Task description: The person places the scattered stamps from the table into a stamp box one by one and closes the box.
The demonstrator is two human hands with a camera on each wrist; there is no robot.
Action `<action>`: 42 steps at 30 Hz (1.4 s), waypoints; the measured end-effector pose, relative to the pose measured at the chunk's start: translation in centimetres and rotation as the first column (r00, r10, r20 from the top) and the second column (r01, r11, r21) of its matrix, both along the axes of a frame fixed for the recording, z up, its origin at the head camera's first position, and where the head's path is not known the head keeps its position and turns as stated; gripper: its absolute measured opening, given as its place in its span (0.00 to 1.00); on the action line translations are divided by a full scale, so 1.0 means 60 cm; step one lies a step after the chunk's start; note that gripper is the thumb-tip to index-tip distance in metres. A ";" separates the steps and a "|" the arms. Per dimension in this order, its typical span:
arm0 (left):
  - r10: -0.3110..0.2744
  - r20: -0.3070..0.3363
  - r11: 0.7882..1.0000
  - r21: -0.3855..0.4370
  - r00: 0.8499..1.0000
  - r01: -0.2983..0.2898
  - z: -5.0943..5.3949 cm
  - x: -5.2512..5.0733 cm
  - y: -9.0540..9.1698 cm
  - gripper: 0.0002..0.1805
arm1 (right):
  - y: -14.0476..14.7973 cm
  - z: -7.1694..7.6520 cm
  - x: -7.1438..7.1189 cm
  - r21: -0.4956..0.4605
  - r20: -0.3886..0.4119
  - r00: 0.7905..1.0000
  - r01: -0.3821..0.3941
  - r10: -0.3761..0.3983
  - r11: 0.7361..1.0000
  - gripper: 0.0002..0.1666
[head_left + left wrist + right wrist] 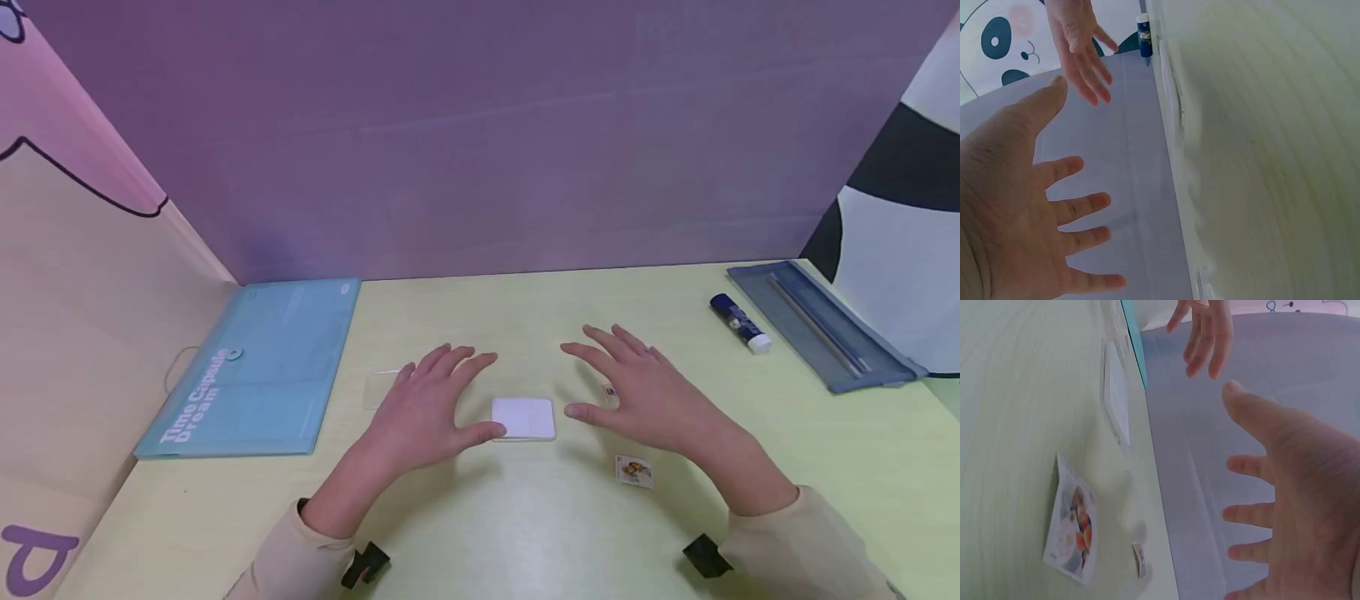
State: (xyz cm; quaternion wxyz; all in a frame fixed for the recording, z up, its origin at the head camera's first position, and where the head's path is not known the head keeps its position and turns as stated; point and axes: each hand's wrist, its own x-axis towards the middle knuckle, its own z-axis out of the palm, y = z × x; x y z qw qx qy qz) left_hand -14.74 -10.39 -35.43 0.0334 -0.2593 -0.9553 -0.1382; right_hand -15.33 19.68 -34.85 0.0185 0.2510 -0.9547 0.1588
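A small white rounded rectangular pad or stack of cards (525,417) lies on the table between the two hands. My left hand (429,408) hovers at its left with fingers spread, the thumb overlapping its corner in the head view; contact cannot be told. My right hand (647,398) hovers at its right, fingers apart and holding nothing. Below the right hand lies a small stamp-like picture piece (634,472), slightly bent in the right wrist view (1074,525). A second small picture piece (609,391) is partly hidden behind the right hand. A clear plastic piece (378,390) shows beyond the left hand.
A blue document folder (262,367) lies at the left of the table. At the far right are a dark blue glue stick (739,323) with a white cap and a grey-blue zip pouch (825,329) with long thin items inside. A purple panel (495,150) stands behind.
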 end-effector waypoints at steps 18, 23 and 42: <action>-0.042 0.178 0.982 0.190 0.983 0.008 -0.017 -0.013 -0.006 0.34 | 0.046 -0.015 -0.029 -0.137 0.131 0.991 -0.018 0.036 0.990 0.32; -0.075 0.264 0.972 0.237 0.962 0.010 -0.023 -0.018 -0.007 0.34 | 0.064 -0.024 -0.037 -0.168 0.171 0.985 0.009 0.020 0.986 0.32; -0.186 0.444 0.902 0.430 0.877 -0.027 -0.046 -0.034 -0.008 0.31 | 0.108 -0.076 -0.062 -0.375 0.308 0.949 0.064 0.060 0.925 0.28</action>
